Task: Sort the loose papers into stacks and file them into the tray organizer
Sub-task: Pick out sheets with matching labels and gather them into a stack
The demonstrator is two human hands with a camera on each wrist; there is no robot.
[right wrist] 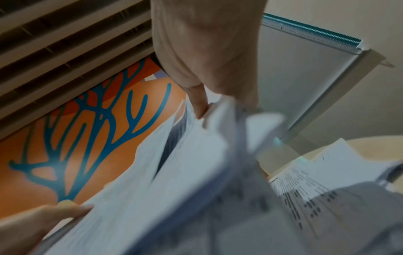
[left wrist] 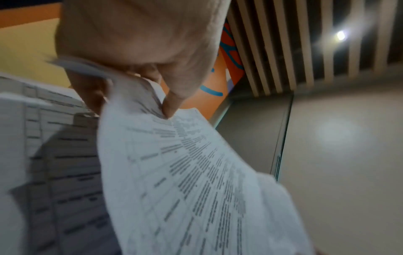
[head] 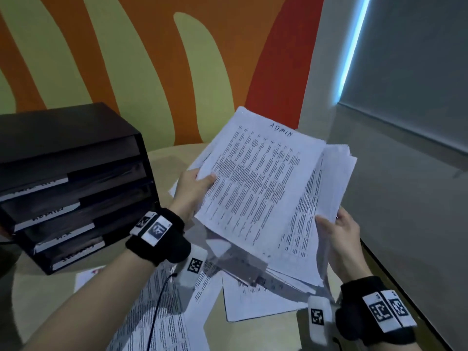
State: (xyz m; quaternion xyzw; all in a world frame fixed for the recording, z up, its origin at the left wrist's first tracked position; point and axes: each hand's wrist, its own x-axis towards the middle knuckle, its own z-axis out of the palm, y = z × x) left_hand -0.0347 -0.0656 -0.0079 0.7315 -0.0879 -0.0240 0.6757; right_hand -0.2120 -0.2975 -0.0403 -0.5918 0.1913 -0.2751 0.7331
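- Papers (head: 255, 188) headed "ADMIN" in handwriting are held up above a round table (head: 33, 300), tilted toward the camera.
- The top sheet is pinched at its left edge by the left hand (head: 192, 188), thumb on the printed face and fingers curled behind.
- The thicker stack (head: 326, 188) behind it is gripped at its lower right edge by the right hand (head: 342, 236), thumb in front and fingers wrapped behind.
- More printed sheets (head: 253, 300) are scattered on the table beneath both hands.
- A black tray organizer (head: 73, 183) with four white-labelled tiers is seen on the table to the left, apart from the held papers.
- Label text is too blurred to be read.
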